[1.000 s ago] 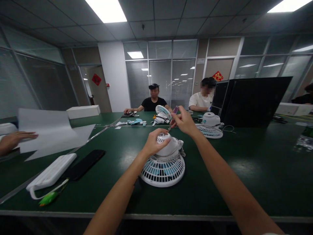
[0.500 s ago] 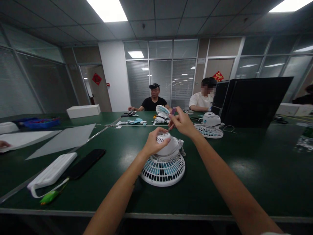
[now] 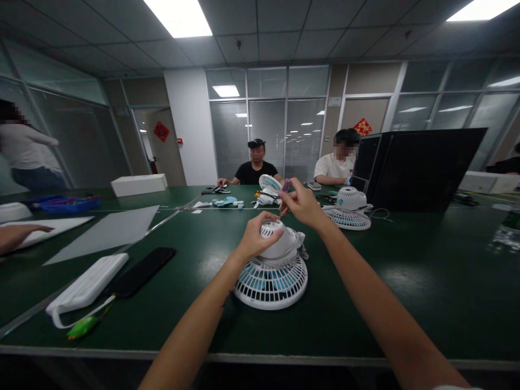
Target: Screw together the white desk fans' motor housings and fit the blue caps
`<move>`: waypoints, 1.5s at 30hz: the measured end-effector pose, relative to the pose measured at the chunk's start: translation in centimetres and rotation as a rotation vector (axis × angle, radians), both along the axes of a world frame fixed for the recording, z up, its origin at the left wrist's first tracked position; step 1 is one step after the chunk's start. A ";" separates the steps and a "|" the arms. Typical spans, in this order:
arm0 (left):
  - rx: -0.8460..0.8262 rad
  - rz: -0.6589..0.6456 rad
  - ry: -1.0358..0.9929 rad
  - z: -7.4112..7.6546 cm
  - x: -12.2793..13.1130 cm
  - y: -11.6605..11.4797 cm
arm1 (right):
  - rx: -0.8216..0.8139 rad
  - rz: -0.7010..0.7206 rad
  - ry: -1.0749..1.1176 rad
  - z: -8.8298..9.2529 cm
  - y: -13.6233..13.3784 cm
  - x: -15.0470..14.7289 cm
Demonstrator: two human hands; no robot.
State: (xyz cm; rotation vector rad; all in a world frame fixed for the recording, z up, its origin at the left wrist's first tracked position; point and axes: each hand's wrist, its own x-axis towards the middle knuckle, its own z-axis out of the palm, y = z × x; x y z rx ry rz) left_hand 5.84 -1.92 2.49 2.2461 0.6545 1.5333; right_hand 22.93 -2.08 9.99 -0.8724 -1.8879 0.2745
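Observation:
A white fan lies face down on the green table, its round grille against the tabletop and its motor housing pointing up. My left hand is closed around the top of the housing from the left, thumb toward me. Above it, my right hand pinches a screwdriver with a purple see-through handle. The screwdriver stands nearly upright, its thin shaft reaching down to the housing top; the tip is too small to make out.
A second white fan sits face down at the right, before a large black case. To my left lie a white power bank, a black phone and grey sheets. Across the table are fan parts and two seated people.
The screwdriver handle has tilted slightly, while my left hand and the fan stay put. At the left, another person's hand has reached further in over the white sheet, and a standing person has appeared.

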 end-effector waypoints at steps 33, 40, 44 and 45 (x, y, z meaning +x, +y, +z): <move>0.021 0.005 0.016 0.1 0.0 -0.2 | 0.187 -0.068 0.062 0.0 -0.9 -1.1; -0.084 0.033 0.153 1.7 0.1 0.0 | 0.199 -0.053 0.075 0.2 -0.8 -1.0; -0.197 0.104 0.223 2.9 1.3 0.5 | 0.203 -0.070 0.059 0.2 -0.6 -0.8; -0.213 0.117 0.230 2.9 1.7 0.7 | 0.201 -0.077 0.055 0.2 -0.5 -0.8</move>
